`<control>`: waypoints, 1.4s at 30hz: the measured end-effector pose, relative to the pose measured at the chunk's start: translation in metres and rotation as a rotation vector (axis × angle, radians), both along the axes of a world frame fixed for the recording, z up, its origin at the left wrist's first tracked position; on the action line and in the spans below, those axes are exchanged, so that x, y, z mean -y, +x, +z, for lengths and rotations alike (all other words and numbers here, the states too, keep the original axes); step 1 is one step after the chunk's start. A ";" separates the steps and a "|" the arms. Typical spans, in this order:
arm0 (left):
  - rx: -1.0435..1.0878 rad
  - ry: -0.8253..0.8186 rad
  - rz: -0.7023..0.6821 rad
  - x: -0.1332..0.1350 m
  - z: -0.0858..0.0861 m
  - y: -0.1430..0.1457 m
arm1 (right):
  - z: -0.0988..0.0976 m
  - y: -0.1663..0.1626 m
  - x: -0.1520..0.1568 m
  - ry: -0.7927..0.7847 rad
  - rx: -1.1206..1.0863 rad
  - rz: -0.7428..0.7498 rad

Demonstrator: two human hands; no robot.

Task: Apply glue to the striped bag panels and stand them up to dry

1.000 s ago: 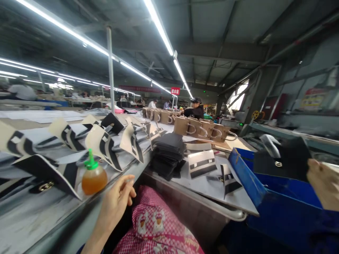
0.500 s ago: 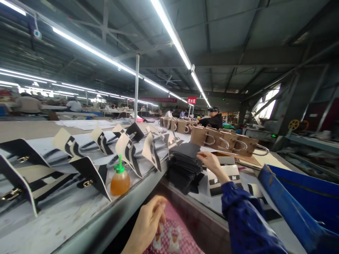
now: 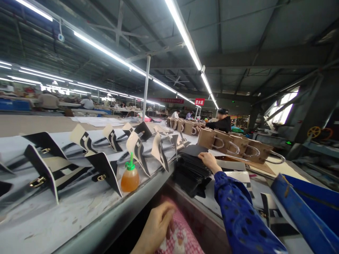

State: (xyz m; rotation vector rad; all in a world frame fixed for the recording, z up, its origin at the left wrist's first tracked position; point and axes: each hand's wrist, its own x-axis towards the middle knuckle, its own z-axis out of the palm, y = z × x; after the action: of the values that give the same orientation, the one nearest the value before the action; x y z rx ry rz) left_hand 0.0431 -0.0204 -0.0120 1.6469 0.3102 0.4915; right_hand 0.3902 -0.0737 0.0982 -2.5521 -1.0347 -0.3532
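My right hand [image 3: 208,160], in a blue dotted sleeve, is at the right edge of a stack of thin black sheets [image 3: 192,169]. Its fingers are closed on the edge of the top sheet. Low in the middle, over a pink checked apron [image 3: 185,225], my left hand [image 3: 160,222] is curled with the fingers drawn in; whatever it may hold is hidden. Left of the stack, cream-and-black flap pieces [image 3: 136,150] stand bent on the table, some with gold clasps [image 3: 38,181]. A squeeze bottle [image 3: 130,178] of amber liquid with a green nozzle stands near the table edge.
Brown bag bodies with wrapped handles [image 3: 233,144] line up behind the stack. A blue bin [image 3: 304,208] is at the right, beside more cream-and-black pieces [image 3: 272,211]. A person in black [image 3: 221,121] stands beyond the bags. The table edge [image 3: 111,215] runs diagonally before me.
My right hand has come down from just above the stack onto the top sheet's right edge. My left hand stays curled low down. The view has turned slightly left.
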 end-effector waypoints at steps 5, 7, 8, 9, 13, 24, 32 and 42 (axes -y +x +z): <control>0.043 0.196 0.068 0.002 0.010 -0.008 | 0.010 -0.023 0.014 0.123 0.199 -0.054; 0.140 0.446 0.179 0.003 0.022 -0.012 | 0.018 -0.042 0.028 0.179 0.319 0.001; 0.214 0.597 0.246 0.004 0.031 -0.013 | 0.023 -0.055 0.037 0.192 0.373 0.061; 0.296 0.743 0.313 0.006 0.041 -0.014 | 0.026 -0.071 0.047 0.192 0.417 0.142; 0.441 1.054 0.414 0.021 0.090 -0.013 | 0.035 -0.155 0.087 0.109 0.483 0.564; 0.019 0.058 -0.139 0.024 0.067 -0.013 | -0.021 -0.258 0.113 0.846 0.106 0.537; 0.232 -0.628 0.016 0.045 0.075 -0.026 | -0.047 -0.268 0.073 0.860 -0.127 0.537; 0.228 -0.642 0.061 0.047 0.054 -0.022 | -0.053 -0.245 0.072 0.977 -0.350 0.527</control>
State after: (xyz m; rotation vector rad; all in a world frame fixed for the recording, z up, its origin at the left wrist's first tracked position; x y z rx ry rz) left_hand 0.0214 -0.0676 0.0421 0.9515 0.3085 0.5497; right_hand 0.1448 -0.1452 0.0452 -1.3590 -1.0035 -0.1791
